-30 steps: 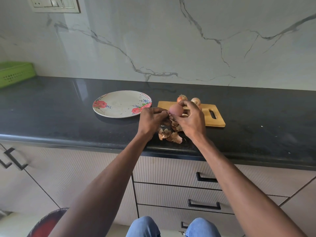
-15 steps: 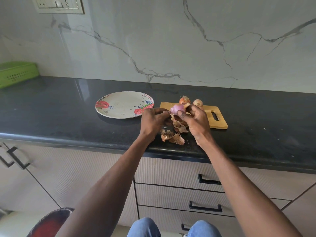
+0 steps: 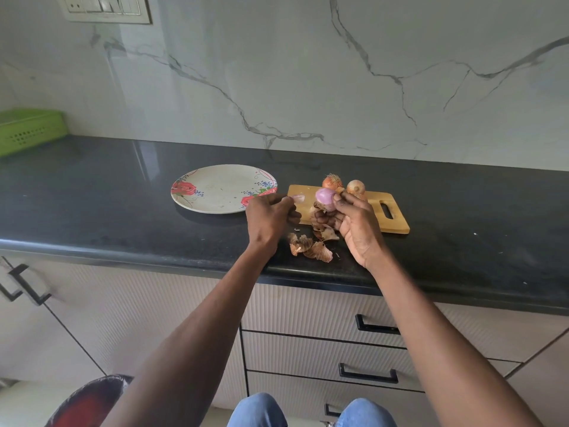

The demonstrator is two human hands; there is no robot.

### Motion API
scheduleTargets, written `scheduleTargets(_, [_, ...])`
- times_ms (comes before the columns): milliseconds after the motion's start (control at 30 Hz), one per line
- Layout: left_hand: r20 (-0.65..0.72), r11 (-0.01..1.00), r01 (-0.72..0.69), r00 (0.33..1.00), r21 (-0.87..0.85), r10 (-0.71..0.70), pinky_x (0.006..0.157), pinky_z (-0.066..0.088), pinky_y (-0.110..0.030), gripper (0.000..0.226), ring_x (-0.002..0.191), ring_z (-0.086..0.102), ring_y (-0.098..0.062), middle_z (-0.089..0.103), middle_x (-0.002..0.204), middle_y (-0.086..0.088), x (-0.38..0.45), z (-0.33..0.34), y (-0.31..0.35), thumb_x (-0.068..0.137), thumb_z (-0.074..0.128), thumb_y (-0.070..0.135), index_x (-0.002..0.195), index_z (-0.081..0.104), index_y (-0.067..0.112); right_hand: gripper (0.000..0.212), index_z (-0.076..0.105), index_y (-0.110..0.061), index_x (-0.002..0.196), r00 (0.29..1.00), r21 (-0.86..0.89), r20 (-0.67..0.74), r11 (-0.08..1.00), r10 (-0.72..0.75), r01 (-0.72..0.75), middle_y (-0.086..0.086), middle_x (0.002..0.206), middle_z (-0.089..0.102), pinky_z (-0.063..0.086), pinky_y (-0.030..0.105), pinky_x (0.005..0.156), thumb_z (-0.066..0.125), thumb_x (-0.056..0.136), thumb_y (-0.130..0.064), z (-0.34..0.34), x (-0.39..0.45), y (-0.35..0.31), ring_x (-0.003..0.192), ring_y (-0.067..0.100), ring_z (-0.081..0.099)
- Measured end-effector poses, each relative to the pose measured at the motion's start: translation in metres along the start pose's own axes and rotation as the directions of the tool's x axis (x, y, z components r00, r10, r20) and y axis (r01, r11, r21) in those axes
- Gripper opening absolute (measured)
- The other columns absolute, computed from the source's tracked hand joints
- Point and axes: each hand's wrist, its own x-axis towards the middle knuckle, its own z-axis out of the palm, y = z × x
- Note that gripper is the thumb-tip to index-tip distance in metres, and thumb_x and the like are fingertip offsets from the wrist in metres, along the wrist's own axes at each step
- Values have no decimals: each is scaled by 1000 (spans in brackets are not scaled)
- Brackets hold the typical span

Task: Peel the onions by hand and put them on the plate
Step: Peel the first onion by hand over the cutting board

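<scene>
My right hand (image 3: 354, 224) grips a partly peeled pink onion (image 3: 324, 197) above the near left corner of the wooden cutting board (image 3: 397, 221). A short way to its left, my left hand (image 3: 269, 217) pinches a thin pale strip of onion skin (image 3: 298, 198). Two unpeeled brown onions (image 3: 332, 181) (image 3: 356, 188) sit at the back of the board. The floral plate (image 3: 215, 188) lies to the left of the board with nothing on it. A heap of dry brown peels (image 3: 311, 246) lies on the counter below my hands.
The black countertop (image 3: 92, 195) runs along a marble wall. A green basket (image 3: 29, 129) stands at the far left. Drawers with black handles (image 3: 368, 375) sit under the counter. A dark red stool (image 3: 89, 402) is by my knees.
My left hand has pulled away leftward from the onion with a strip of skin. More pink flesh shows on the onion in my right hand.
</scene>
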Motion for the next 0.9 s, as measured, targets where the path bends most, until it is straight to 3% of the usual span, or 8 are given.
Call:
scheduleTargets(167, [94, 999, 27, 995, 39, -30, 73, 64, -46, 24, 79, 75, -28, 74, 93, -18, 1, 2, -1, 94, 60, 1, 116, 68, -2, 13, 66, -5, 102, 999, -50, 30, 998, 29, -28, 7, 84, 70, 57, 31, 73, 53, 98, -8, 2, -3, -2, 79, 19, 70])
scheduleTargets(267, [99, 997, -19, 995, 78, 11, 71, 64, -40, 16, 86, 74, -24, 75, 101, -15, 0, 1, 0, 93, 66, 7, 107, 74, 9, 17, 67, -11, 106, 999, -70, 28, 997, 37, -35, 9, 100, 74, 56, 32, 84, 58, 93, -3, 1, -2, -2, 94, 19, 70])
scheduleTargets(333, [146, 999, -37, 989, 18, 34, 69, 61, -33, 24, 90, 73, -21, 74, 109, -9, 0, -1, 0, 93, 67, 3, 116, 72, 10, 28, 69, -18, 107, 999, -127, 32, 992, 15, -11, 6, 108, 74, 53, 34, 94, 61, 89, 2, 0, -1, 0, 106, 21, 68])
scheduleTargets(467, [257, 998, -61, 964, -16, 63, 69, 58, -26, 18, 84, 73, -16, 77, 94, -6, -4, 0, 3, 95, 68, 6, 112, 74, 5, 38, 68, -25, 112, 999, -194, 39, 981, -5, 13, 2, 117, 72, 52, 27, 89, 58, 91, 5, -1, -1, 1, 112, 17, 66])
scheduleTargets(600, [281, 993, -119, 954, 16, 109, 74, 58, -25, 14, 77, 73, -15, 77, 88, -6, -4, 0, 2, 92, 71, 5, 104, 77, 2, 39, 62, -11, 124, 1000, -183, 30, 983, 1, 4, 6, 121, 70, 51, 30, 92, 55, 92, 9, -3, 1, 2, 117, 20, 64])
scheduleTargets(800, [272, 944, -300, 928, 139, 255, 74, 58, -21, 17, 80, 75, -11, 77, 89, 1, -6, 2, 2, 92, 72, 8, 108, 77, 4, 44, 62, -16, 133, 997, -293, -29, 954, -72, 60, -3, 122, 67, 54, 20, 85, 69, 90, -6, -2, -1, 0, 105, 3, 66])
scheduleTargets(867, [278, 927, -336, 918, 165, 284, 72, 57, -19, 19, 78, 75, -11, 76, 89, -1, -8, 3, 2, 93, 71, 9, 110, 76, 3, 46, 63, -23, 131, 995, -329, -39, 941, -95, 77, 3, 131, 62, 58, 30, 87, 75, 87, -18, -1, 0, 2, 106, 6, 68])
scheduleTargets(900, [279, 924, -340, 917, 174, 285, 71, 56, -17, 19, 77, 74, -10, 76, 88, -2, -9, 3, 3, 94, 71, 9, 111, 76, 3, 48, 65, -32, 128, 992, -381, -46, 920, -120, 93, 3, 138, 57, 58, 35, 90, 80, 82, -33, -1, -1, 2, 110, 10, 66])
